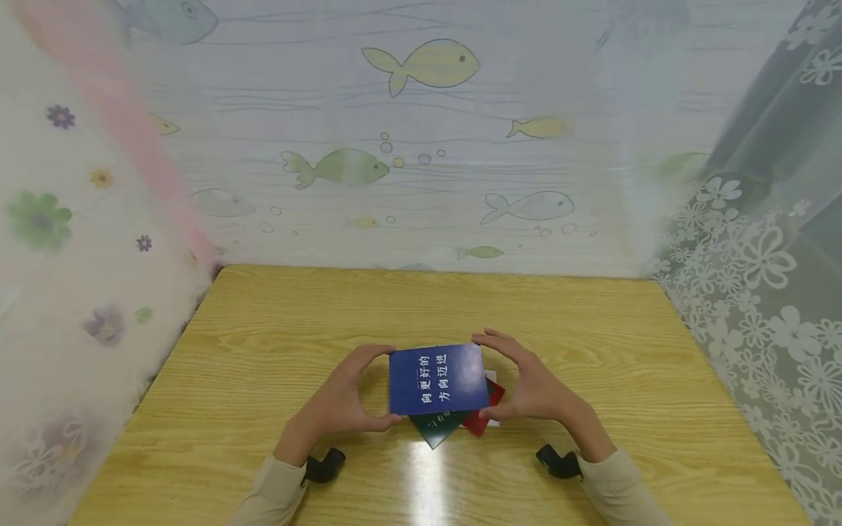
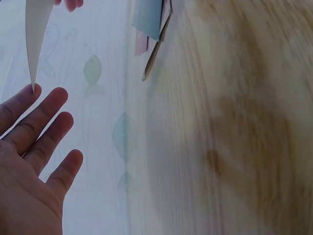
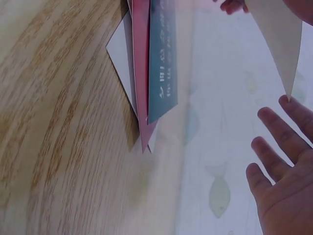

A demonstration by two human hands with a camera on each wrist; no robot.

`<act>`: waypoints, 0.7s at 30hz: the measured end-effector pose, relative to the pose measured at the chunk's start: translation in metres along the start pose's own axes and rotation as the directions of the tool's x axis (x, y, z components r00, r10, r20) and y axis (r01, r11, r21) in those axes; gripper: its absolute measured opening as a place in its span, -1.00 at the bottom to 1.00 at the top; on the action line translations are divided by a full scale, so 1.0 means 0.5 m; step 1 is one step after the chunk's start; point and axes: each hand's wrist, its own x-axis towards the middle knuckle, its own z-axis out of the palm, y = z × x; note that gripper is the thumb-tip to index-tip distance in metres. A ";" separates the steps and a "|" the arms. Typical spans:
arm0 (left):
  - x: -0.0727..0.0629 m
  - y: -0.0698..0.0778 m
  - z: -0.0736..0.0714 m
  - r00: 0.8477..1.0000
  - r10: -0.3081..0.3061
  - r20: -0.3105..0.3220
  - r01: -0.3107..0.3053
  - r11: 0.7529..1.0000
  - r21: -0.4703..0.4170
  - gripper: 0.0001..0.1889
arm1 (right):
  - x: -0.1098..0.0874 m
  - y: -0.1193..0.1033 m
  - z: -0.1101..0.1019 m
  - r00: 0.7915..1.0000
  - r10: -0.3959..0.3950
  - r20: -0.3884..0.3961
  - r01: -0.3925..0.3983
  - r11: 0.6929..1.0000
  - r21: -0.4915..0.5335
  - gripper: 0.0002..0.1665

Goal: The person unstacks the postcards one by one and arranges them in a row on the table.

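Note:
A blue card [image 1: 437,380] with white Chinese characters is held up between both hands, turned so the writing runs sideways. My left hand [image 1: 342,391] grips its left edge, forefinger at the top corner and thumb at the bottom one. On the opposite edge my right hand [image 1: 536,387] holds the card the same way. Both wrist views show the card's pale underside [image 2: 38,39] and the other fingers spread out. Below it, a dark green card [image 1: 434,431], a red card [image 1: 483,420] and a white card [image 3: 122,54] lie overlapping on the table, partly hidden.
The wood-grain table [image 1: 296,314] meets a fish-patterned curtain [image 1: 427,161] at the back. Flowered cloth [image 1: 105,219] hangs on the left, floral lace [image 1: 763,307] on the right. Black wrist mounts [image 1: 325,465] sit by both cuffs.

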 end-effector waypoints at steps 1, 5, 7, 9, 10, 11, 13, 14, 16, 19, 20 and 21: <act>-0.001 0.001 -0.001 1.000 0.009 -0.006 -0.009 1.000 -0.009 0.08 | -0.002 -0.002 -0.001 1.000 -0.002 0.001 0.002 1.000 0.005 0.26; -0.002 0.002 -0.005 0.999 0.046 -0.025 -0.048 0.998 -0.046 0.08 | -0.008 -0.010 -0.005 1.000 -0.012 -0.005 0.012 1.000 0.026 0.27; -0.001 0.001 -0.007 0.998 0.064 -0.027 -0.066 0.995 -0.069 0.06 | -0.009 -0.012 -0.006 1.000 -0.017 -0.011 0.018 0.999 0.038 0.26; -0.001 0.001 -0.009 0.997 0.078 -0.028 -0.080 0.994 -0.080 0.05 | -0.010 -0.011 -0.007 1.000 -0.017 -0.015 0.018 0.999 0.051 0.25; -0.001 0.002 -0.010 0.996 0.083 -0.029 -0.085 0.992 -0.088 0.05 | -0.010 -0.010 -0.008 1.000 -0.016 -0.016 0.017 0.998 0.055 0.25; -0.002 0.002 -0.010 0.996 0.086 -0.030 -0.089 0.991 -0.096 0.04 | -0.011 -0.010 -0.008 1.000 -0.014 -0.015 0.015 0.998 0.060 0.24; -0.002 0.003 -0.012 0.995 0.091 -0.034 -0.094 0.990 -0.107 0.04 | -0.012 -0.011 -0.010 1.000 -0.009 -0.013 0.010 0.998 0.069 0.24; -0.002 0.005 -0.012 0.995 0.095 -0.036 -0.099 0.989 -0.110 0.04 | -0.013 -0.012 -0.010 1.000 -0.008 -0.012 0.009 0.997 0.071 0.24; -0.002 0.006 -0.014 0.993 0.107 -0.044 -0.112 0.987 -0.119 0.03 | -0.013 -0.015 -0.011 1.000 -0.009 -0.010 0.010 0.997 0.078 0.24; -0.003 0.007 -0.015 0.991 0.125 -0.054 -0.131 0.983 -0.127 0.02 | -0.013 -0.017 -0.011 1.000 -0.012 -0.012 0.013 0.996 0.087 0.24; -0.004 0.008 -0.016 0.990 0.130 -0.057 -0.137 0.982 -0.131 0.02 | -0.013 -0.018 -0.011 1.000 -0.013 -0.012 0.014 0.996 0.088 0.24; -0.005 0.007 -0.017 0.989 0.133 -0.059 -0.140 0.981 -0.132 0.02 | -0.012 -0.018 -0.010 1.000 -0.013 -0.013 0.014 0.996 0.086 0.25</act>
